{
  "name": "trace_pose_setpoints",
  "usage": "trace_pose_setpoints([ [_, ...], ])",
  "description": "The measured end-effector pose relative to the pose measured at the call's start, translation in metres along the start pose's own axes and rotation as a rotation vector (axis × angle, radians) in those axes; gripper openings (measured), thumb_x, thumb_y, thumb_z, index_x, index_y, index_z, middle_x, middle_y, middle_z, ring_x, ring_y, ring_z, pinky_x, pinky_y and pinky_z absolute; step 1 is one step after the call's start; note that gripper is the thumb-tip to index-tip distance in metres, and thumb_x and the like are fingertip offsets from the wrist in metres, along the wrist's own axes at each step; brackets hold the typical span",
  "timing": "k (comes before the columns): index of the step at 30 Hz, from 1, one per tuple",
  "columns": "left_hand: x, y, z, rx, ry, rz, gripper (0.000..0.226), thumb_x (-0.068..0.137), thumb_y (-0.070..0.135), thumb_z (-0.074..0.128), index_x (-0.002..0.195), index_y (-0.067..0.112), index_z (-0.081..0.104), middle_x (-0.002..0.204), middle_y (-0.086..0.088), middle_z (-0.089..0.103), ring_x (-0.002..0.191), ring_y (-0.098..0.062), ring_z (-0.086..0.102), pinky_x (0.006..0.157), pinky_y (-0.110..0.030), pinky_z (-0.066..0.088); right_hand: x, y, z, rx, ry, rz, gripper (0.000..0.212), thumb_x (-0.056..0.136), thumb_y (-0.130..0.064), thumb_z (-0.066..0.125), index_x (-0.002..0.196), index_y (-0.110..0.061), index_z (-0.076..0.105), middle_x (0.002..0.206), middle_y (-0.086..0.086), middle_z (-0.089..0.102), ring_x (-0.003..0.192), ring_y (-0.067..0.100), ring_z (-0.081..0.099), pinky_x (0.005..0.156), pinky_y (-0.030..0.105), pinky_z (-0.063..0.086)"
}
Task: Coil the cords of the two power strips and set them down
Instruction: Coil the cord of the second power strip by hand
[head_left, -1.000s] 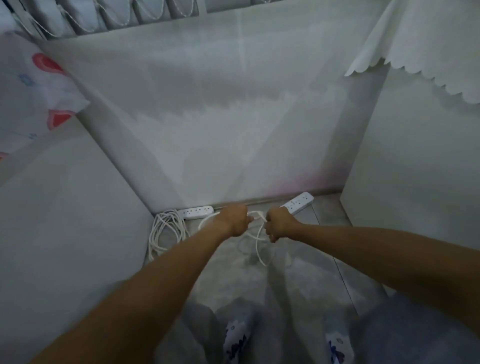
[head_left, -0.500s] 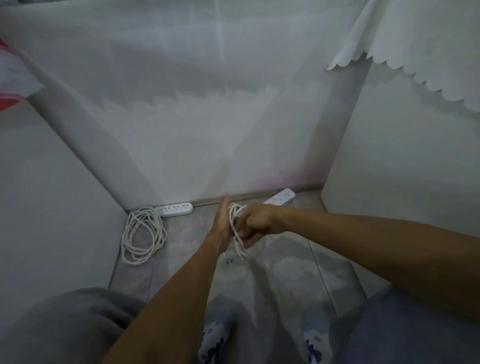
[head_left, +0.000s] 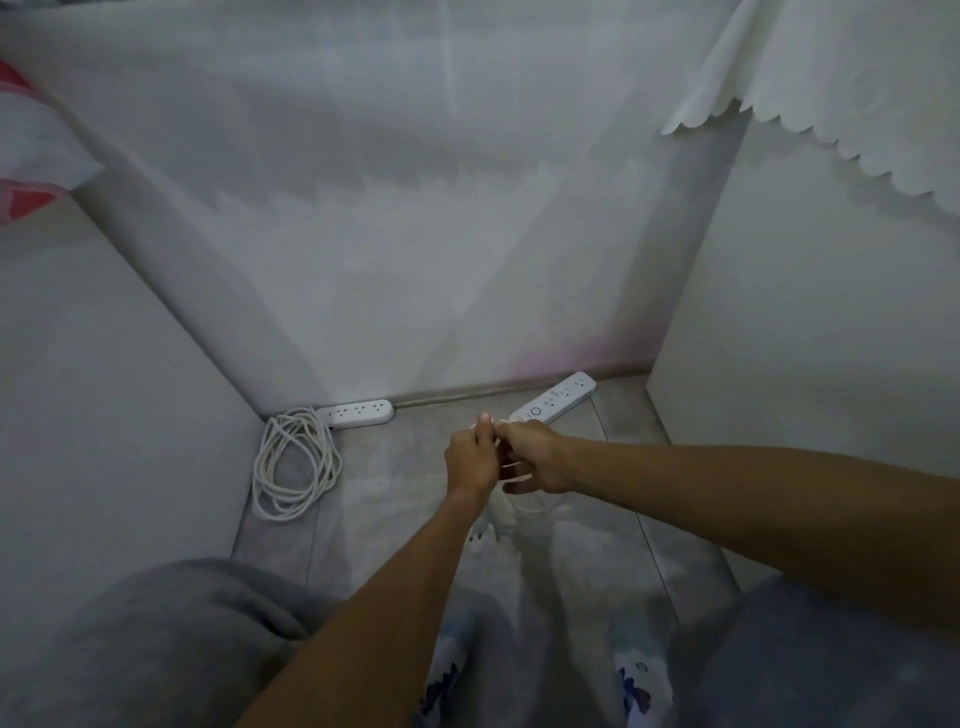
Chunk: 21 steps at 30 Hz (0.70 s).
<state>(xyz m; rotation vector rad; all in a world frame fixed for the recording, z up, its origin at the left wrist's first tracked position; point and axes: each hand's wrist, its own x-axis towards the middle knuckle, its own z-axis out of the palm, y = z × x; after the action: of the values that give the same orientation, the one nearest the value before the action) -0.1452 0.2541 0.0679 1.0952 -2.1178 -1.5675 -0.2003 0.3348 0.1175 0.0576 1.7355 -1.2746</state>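
Note:
Two white power strips lie on the grey floor by the back wall. The left strip (head_left: 357, 412) rests at the wall corner with its cord (head_left: 293, 464) lying in a loose coil beside it. The right strip (head_left: 555, 404) lies at an angle just beyond my hands. My left hand (head_left: 470, 460) holds loops of the right strip's white cord (head_left: 535, 504). My right hand (head_left: 535, 457) grips the same cord right beside it, the two hands touching. The cord's plug end (head_left: 480, 535) hangs below my left wrist.
A white wall stands ahead, a pale panel (head_left: 104, 395) on the left and a white cabinet side (head_left: 810, 322) on the right. A scalloped white cloth (head_left: 841, 88) hangs at the upper right. My grey-clad knees and patterned slippers (head_left: 636, 675) fill the bottom.
My hands, apart on the cord a second ago, have come together; the right hand has wound cord around the left. The view has shifted a little.

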Motion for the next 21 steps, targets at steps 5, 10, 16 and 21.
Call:
trace_pose_setpoints([
  [5,-0.009,0.0,-0.01,-0.17,-0.087,-0.054,0.063,0.104,0.045,0.033,0.07,0.006,0.069,0.059,-0.011,0.065,0.051,-0.022,0.06,0.051,-0.029,0.047,-0.012,-0.006,0.003,-0.009,-0.014,-0.038,0.024,0.097,-0.021,0.053,0.076,-0.009,0.056,0.058,0.008,0.051,0.057,0.023,0.058,0.068,0.036,0.055],
  [10,-0.014,0.006,-0.014,-0.328,-0.165,-0.12,0.061,0.105,0.044,0.033,0.084,-0.001,0.069,0.06,-0.013,0.066,0.045,-0.02,0.058,0.043,-0.026,0.044,-0.014,-0.012,0.006,0.016,-0.025,-0.03,0.035,0.1,-0.021,0.052,0.069,-0.004,0.056,0.045,0.01,0.043,0.041,0.022,0.043,0.059,0.037,0.049],
  [16,-0.015,0.005,-0.008,0.11,0.063,0.08,0.063,0.104,0.043,0.032,0.082,0.001,0.072,0.08,-0.02,0.071,0.076,-0.031,0.068,0.061,-0.033,0.051,-0.016,-0.014,0.013,-0.078,0.095,-0.025,0.033,0.105,-0.022,0.043,0.078,-0.005,0.05,0.067,0.011,0.05,0.048,0.018,0.052,0.048,0.028,0.047],
  [21,0.0,-0.001,0.005,0.371,0.154,0.084,0.039,0.101,0.036,0.043,0.093,0.011,0.071,0.088,-0.015,0.072,0.085,-0.033,0.067,0.067,-0.031,0.046,-0.021,-0.032,-0.001,-0.263,0.03,0.044,0.031,0.104,-0.01,0.035,0.08,-0.002,0.051,0.073,0.013,0.055,0.061,0.023,0.054,0.058,0.036,0.053],
])
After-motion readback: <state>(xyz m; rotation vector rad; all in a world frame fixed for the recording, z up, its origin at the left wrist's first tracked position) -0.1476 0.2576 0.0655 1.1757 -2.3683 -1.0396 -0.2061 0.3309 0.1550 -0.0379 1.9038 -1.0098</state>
